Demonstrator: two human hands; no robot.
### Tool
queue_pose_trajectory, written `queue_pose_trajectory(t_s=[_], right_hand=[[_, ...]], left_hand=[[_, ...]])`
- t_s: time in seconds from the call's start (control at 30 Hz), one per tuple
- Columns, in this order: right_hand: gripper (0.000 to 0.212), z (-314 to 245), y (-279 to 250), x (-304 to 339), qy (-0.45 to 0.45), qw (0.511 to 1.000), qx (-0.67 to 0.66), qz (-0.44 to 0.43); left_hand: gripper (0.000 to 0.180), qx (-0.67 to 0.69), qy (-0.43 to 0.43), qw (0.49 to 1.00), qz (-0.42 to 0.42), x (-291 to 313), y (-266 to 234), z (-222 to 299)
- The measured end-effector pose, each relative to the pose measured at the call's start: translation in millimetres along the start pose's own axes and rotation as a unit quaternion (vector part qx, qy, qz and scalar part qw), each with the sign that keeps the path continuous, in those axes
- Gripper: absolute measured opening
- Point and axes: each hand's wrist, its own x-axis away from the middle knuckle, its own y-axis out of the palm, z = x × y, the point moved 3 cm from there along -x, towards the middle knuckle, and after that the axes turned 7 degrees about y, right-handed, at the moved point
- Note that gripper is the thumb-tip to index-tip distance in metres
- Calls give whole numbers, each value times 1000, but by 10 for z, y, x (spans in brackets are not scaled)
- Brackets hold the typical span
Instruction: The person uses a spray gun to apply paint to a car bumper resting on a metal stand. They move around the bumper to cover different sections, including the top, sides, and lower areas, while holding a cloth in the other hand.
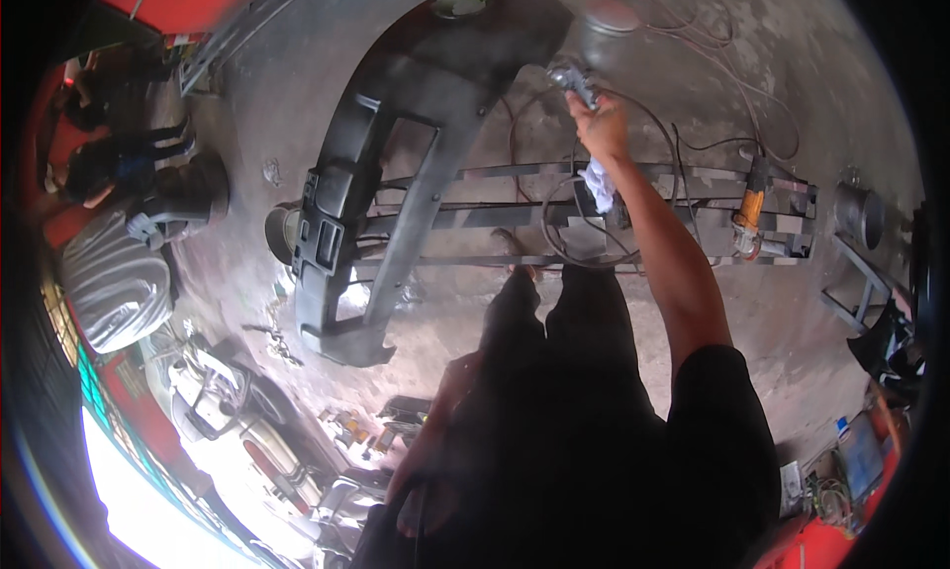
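My right hand is closed around a silver spray gun, held out near the right edge of a large black car dashboard. Gun and panel look apart. Rectangular openings run through the dashboard, which rests tilted over a low rack of metal bars. A dark hose loops below my right forearm. Just under that wrist shows a crumpled whitish cloth; whether it touches the hand is unclear. My left hand hangs blurred beside my left thigh, its fingers not distinguishable.
An orange angle grinder lies across the rack's right end. Behind the spray gun stands a round can, with hoses trailing over the floor. At left are a person and a covered bundle; a motorcycle stands lower left.
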Motion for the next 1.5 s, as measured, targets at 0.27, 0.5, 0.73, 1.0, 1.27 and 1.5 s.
queue_pose_trajectory(t_s=[0.27, 0.5, 0.73, 1.0, 1.27, 1.5], right_hand=[[53, -713, -110, 809, 5, 926, 108, -362], [41, -710, 18, 181, -50, 988, 92, -111], [37, -789, 8, 112, -92, 992, 75, -42], [36, -1196, 126, 727, -9, 933, 53, -355], [45, -1545, 262, 173, -128, 984, 114, -54], [35, -1528, 437, 627, -113, 954, 62, -270]], left_hand=[[36, 49, -21, 997, 53, -135, 115, -377], [28, -65, 124, 987, 75, -113, 190, -392], [29, -16, 56, 993, 100, -97, 332, -501], [28, 20, 90, 983, 159, -74, 365, -602], [25, -65, 106, 985, 116, -124, 398, -699], [28, 29, 56, 987, 144, -162, 408, -662]])
